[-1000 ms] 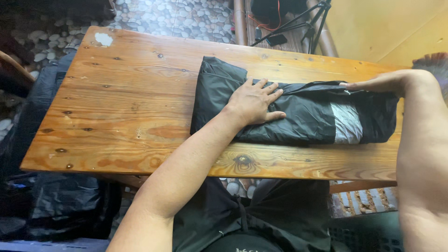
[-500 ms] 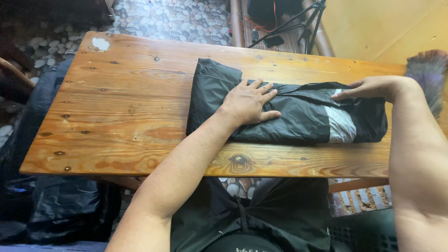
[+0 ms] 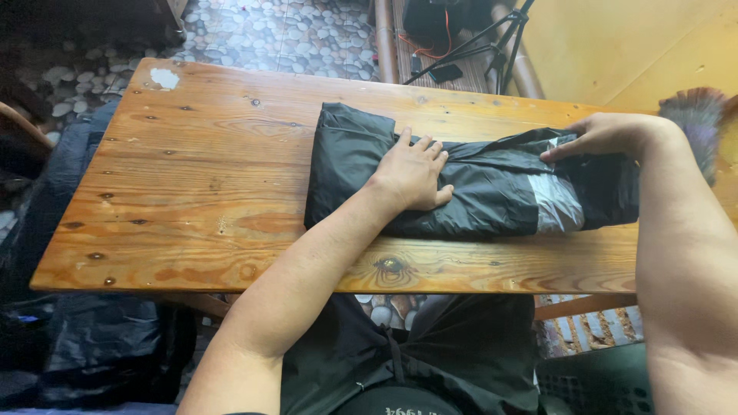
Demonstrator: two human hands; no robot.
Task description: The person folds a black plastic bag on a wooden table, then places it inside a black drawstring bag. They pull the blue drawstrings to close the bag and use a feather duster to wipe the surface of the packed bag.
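A black garment (image 3: 492, 188) with a grey reflective band lies folded into a long strip on the wooden table (image 3: 200, 192). My left hand (image 3: 411, 173) lies flat on its middle, fingers spread and pressing down. My right hand (image 3: 596, 137) rests on the garment's far edge toward the right end, fingertips on a raised fold of the fabric.
A dark jacket or bag (image 3: 84, 338) hangs off a chair at the lower left. A tripod and cables (image 3: 469, 46) stand on the pebble floor beyond the table. A yellow wall (image 3: 646, 46) is at the right, and a green crate (image 3: 600, 384) at the bottom right.
My right hand has slid left along the garment's far edge, toward the grey band. My left hand has stayed pressed flat on the middle.
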